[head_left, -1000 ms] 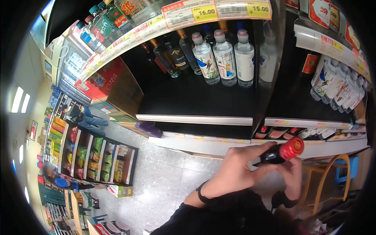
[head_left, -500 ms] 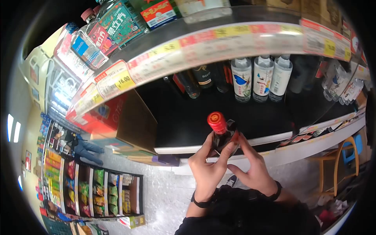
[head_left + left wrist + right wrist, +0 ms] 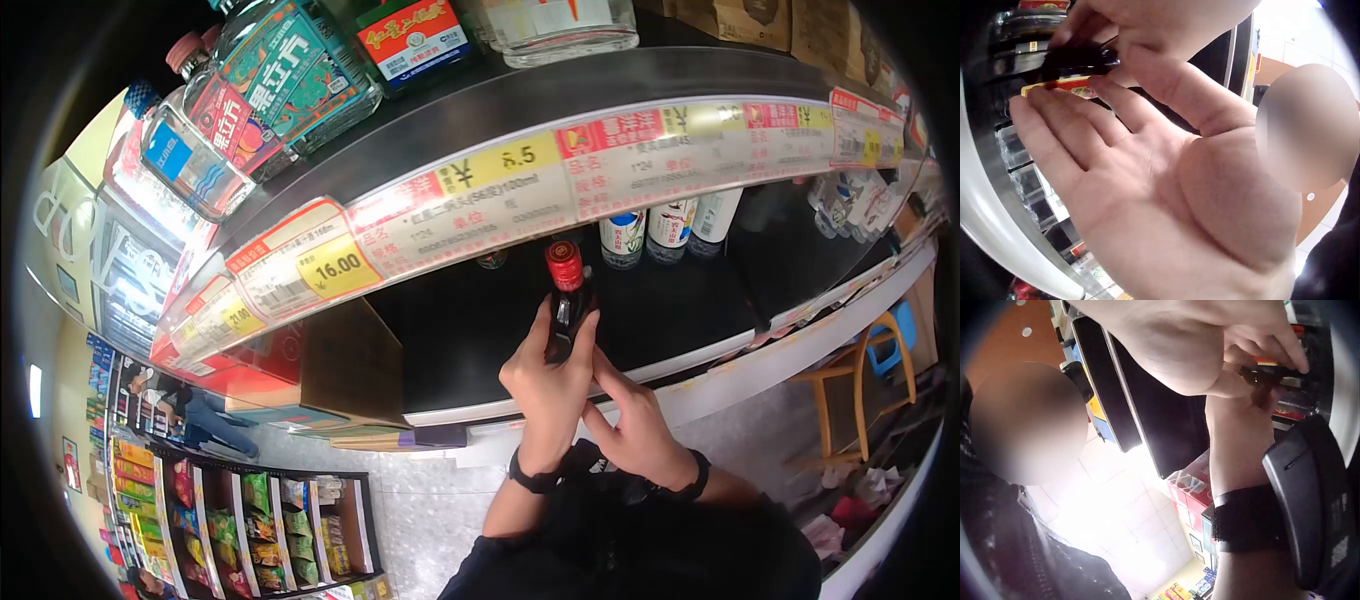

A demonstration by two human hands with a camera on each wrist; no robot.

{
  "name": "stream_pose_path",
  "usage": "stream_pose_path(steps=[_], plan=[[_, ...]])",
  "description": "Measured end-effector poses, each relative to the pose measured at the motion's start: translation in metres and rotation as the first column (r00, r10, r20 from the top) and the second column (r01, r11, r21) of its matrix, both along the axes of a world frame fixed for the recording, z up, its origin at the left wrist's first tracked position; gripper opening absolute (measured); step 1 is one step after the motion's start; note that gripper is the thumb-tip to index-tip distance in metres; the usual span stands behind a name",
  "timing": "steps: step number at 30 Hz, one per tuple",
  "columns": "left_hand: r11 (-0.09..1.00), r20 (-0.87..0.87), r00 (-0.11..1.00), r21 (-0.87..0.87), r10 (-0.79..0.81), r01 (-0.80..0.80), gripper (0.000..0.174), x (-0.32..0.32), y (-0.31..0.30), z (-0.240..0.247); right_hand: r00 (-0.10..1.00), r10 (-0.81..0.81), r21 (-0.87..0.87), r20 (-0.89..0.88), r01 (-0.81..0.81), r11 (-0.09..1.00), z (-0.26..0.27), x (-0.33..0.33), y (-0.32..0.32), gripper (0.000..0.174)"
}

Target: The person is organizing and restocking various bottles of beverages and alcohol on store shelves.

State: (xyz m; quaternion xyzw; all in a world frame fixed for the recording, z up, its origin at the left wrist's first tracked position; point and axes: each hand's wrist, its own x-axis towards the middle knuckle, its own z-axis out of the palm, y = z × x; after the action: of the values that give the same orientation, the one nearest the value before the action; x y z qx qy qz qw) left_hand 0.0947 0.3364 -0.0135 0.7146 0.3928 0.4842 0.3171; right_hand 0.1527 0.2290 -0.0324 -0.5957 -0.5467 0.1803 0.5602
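My left hand grips a dark glass bottle with a red cap, thumb and fingers around its body. The bottle is over the black shelf, cap end up in the head view, its lower part hidden by the hand. My right hand lies just behind and to the right, fingers stretched toward the left hand. In the left wrist view the right palm shows spread, its fingertips beside a red and yellow label; the left hand with the dark bottle is above.
A curved price-tag rail crosses above the hands. Clear bottles with white labels stand deeper on the black shelf. An open cardboard box is at its left. Liquor bottles fill the shelf above; a wooden chair stands right.
The view has swung toward the shelf. The bottle and both hands have gone from the aisle side to over the black shelf, and the upper rail now hides most of the bottles behind.
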Motion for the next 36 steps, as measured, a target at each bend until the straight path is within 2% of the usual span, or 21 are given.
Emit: stream_pose_path(steps=[4, 7, 9, 10, 12, 13, 15, 16, 18, 21, 22, 23, 24, 25, 27, 28, 30, 31, 33, 34, 36], plan=[[0.998, 0.057, 0.998, 0.058, -0.003, 0.0, 0.046, 0.017, 0.003, -0.007, 0.995, 0.048, -0.027, -0.088, -0.051, 0.998, -0.007, 0.014, 0.005, 0.066], [0.999, 0.007, 1.0, 0.033, 0.015, -0.016, 0.048, 0.02, 0.002, 0.0, 0.983, 0.082, -0.038, -0.163, -0.089, 0.995, -0.014, 0.022, 0.008, 0.068], [0.995, -0.066, 0.995, -0.079, -0.073, 0.068, 0.052, 0.019, 0.002, 0.007, 0.976, 0.088, -0.029, -0.201, -0.095, 0.995, -0.018, 0.026, 0.013, 0.07], [0.995, -0.072, 0.994, -0.074, -0.078, 0.073, 0.052, 0.018, 0.005, 0.005, 0.976, 0.087, -0.018, -0.2, -0.092, 0.996, -0.021, 0.028, 0.015, 0.071], [0.89, 0.264, 0.931, -0.315, -0.25, 0.329, 0.052, 0.014, 0.01, -0.002, 0.978, 0.077, -0.002, -0.196, -0.079, 0.997, -0.021, 0.033, 0.02, 0.072], [0.81, 0.331, 0.898, -0.416, -0.289, 0.414, 0.058, 0.009, 0.01, 0.002, 0.984, 0.059, 0.005, -0.167, -0.059, 0.998, -0.018, 0.036, 0.023, 0.073], [0.681, 0.472, 0.805, -0.457, -0.359, 0.572, 0.068, 0.005, 0.01, 0.005, 0.989, 0.038, 0.01, -0.142, -0.037, 0.999, -0.017, 0.041, 0.027, 0.073], [0.679, 0.472, 0.804, -0.457, -0.362, 0.574, 0.068, 0.005, 0.01, 0.003, 0.99, 0.038, -0.006, -0.136, -0.039, 0.999, -0.018, 0.044, 0.031, 0.075], [0.599, 0.525, 0.753, -0.474, -0.396, 0.645, 0.077, 0.007, 0.012, -0.001, 0.991, 0.041, -0.021, -0.13, -0.044, 0.999, -0.019, 0.051, 0.037, 0.077], [0.575, 0.51, 0.749, -0.489, -0.423, 0.657, 0.078, 0.013, 0.018, -0.003, 0.988, 0.064, -0.058, -0.14, -0.073, 0.996, -0.02, 0.064, 0.048, 0.084], [0.552, 0.545, 0.745, -0.51, -0.385, 0.659, 0.071, 0.017, 0.02, -0.002, 0.98, 0.067, -0.058, -0.189, -0.079, 0.995, -0.02, 0.068, 0.051, 0.084], [0.557, 0.547, 0.745, -0.508, -0.381, 0.658, 0.071, 0.019, 0.024, -0.002, 0.969, 0.069, -0.059, -0.237, -0.085, 0.995, -0.019, 0.071, 0.054, 0.083], [0.51, 0.546, 0.726, -0.52, -0.419, 0.685, 0.076, 0.02, 0.028, -0.004, 0.969, 0.038, -0.056, -0.243, -0.053, 0.997, -0.015, 0.073, 0.057, 0.069], [0.46, 0.546, 0.704, -0.532, -0.455, 0.711, 0.081, 0.022, 0.032, -0.007, 0.97, 0.042, -0.056, -0.24, -0.057, 0.997, -0.012, 0.076, 0.059, 0.069], [0.449, 0.547, 0.684, -0.516, -0.483, 0.73, 0.082, 0.027, 0.034, -0.01, 0.992, 0.023, -0.139, -0.124, -0.04, 0.989, -0.008, 0.083, 0.062, 0.083], [0.458, 0.531, 0.72, -0.556, -0.446, 0.693, 0.081, 0.028, 0.033, -0.012, 0.992, 0.022, -0.138, -0.121, -0.038, 0.99, -0.006, 0.084, 0.06, 0.083], [0.467, 0.514, 0.751, -0.589, -0.414, 0.66, 0.081, 0.031, 0.034, -0.013, 0.994, 0.015, -0.265, -0.111, -0.044, 0.963, -0.002, 0.08, 0.054, 0.082], [0.465, 0.546, 0.737, -0.573, -0.398, 0.675, 0.075, 0.032, 0.035, -0.014, 0.992, 0.027, -0.208, -0.123, -0.052, 0.977, -0.01, 0.076, 0.053, 0.081], [0.46, 0.606, 0.709, -0.545, -0.362, 0.701, 0.066, 0.034, 0.035, -0.018, 0.999, 0.008, -0.129, -0.035, -0.012, 0.992, -0.022, 0.071, 0.056, 0.078], [0.52, 0.58, 0.74, -0.54, -0.34, 0.662, 0.057, 0.037, 0.036, -0.024, 0.999, 0.008, -0.13, -0.036, -0.012, 0.991, -0.02, 0.071, 0.058, 0.078], [0.532, 0.591, 0.749, -0.548, -0.299, 0.645, 0.053, 0.04, 0.045, -0.045, 0.993, 0.012, -0.085, -0.114, -0.022, 0.996, -0.013, 0.071, 0.061, 0.065]])
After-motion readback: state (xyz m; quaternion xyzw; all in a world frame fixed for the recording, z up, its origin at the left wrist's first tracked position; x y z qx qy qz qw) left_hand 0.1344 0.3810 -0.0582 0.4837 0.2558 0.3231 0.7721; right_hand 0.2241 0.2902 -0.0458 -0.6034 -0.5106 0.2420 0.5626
